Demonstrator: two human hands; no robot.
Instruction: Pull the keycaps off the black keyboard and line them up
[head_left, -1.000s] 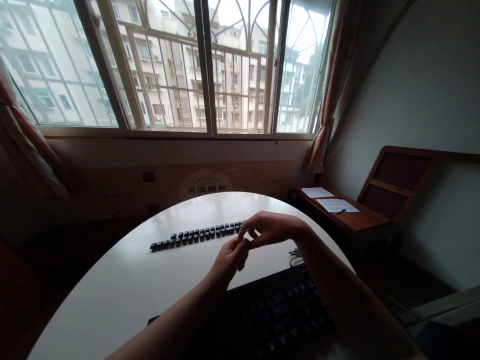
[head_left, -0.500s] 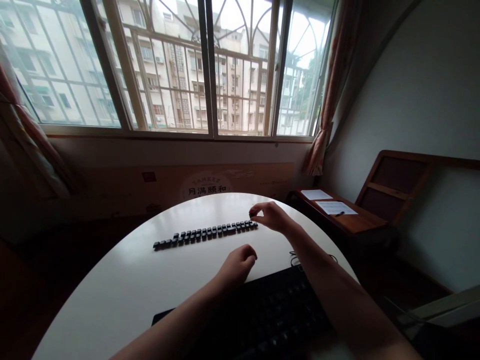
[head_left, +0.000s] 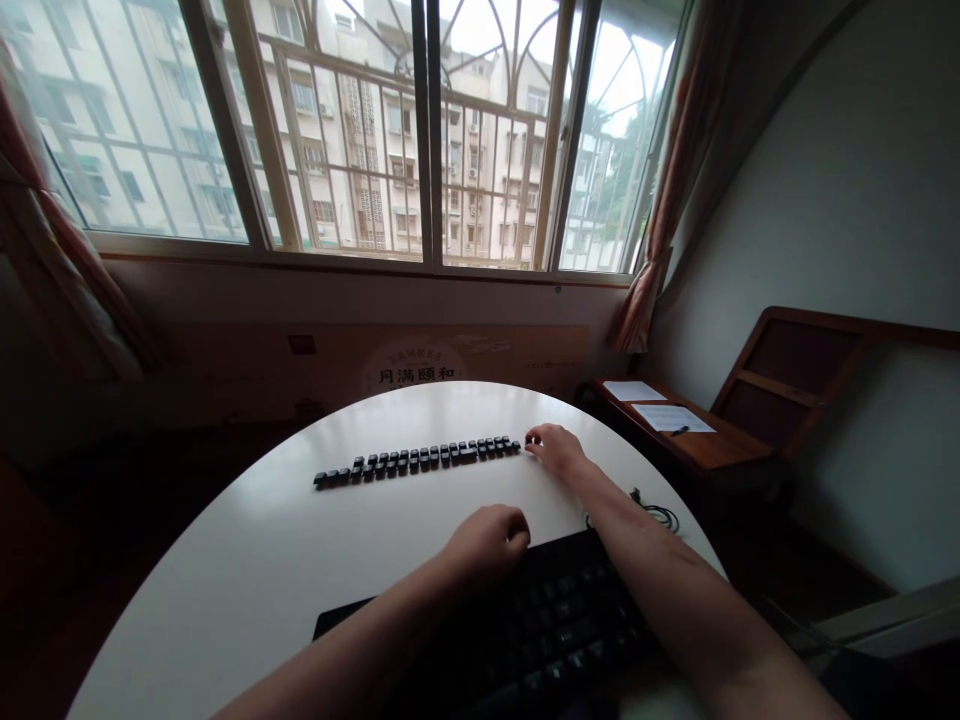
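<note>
Right hand (head_left: 555, 450) poised at the end of two lines of keycaps (head_left: 424, 460)

On a round white counter (head_left: 247, 560), small black keycaps stand in two slanting rows, one behind the other. The front row reaches farther to the left than the back one, and a wider key sits among the others toward the right part. The right hand is just beside the right-hand end of these rows, low over the white surface. Its grip is bent round, fingers curving toward the thumb; whether anything small is pinched between the tips cannot be made out.

The left hand (head_left: 491, 535) lies nearer the body, by the far edge of a dark keyboard (head_left: 570, 610), well apart from the rows. Its grip is curled inward, and I cannot tell whether it holds something. The left forearm crosses over part of the keyboard, which lies at the near side of the counter in deep shadow. A black cable (head_left: 664, 517) is looped beside the right forearm.

Beyond, a wide barred window (head_left: 433, 150) looks out on pale buildings, with a curtain (head_left: 643, 310) gathered at its right. To the right, papers (head_left: 673, 418) and a pen (head_left: 679, 431) rest on low brown wooden furniture (head_left: 727, 445).
</note>
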